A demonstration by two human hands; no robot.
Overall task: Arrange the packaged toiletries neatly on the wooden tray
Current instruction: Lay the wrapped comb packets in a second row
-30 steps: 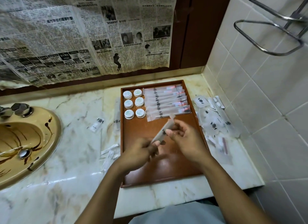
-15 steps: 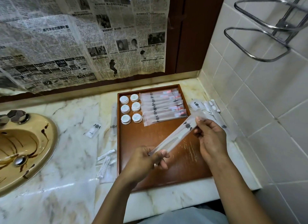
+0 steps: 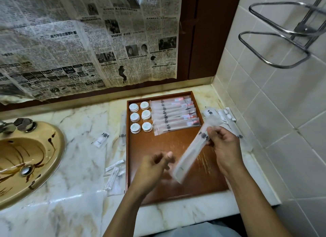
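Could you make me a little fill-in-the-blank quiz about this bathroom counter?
The wooden tray holds ___ round white pots.
The ___ hand grips a long clear packet above the tray.
The yellowish sink lies to the tray's ___.
Sheets of ___ hang behind the counter.
Missing: six; right; left; newspaper.

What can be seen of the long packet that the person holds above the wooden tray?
The long packet is a narrow, frosted white plastic sleeve with a dark round emblem near its upper end. It is tilted, upper end to the far right, lower end toward the person, above the wooden tray. The right hand pinches it near the emblem. Its lower end lies close to the left hand; blur hides whether they touch.
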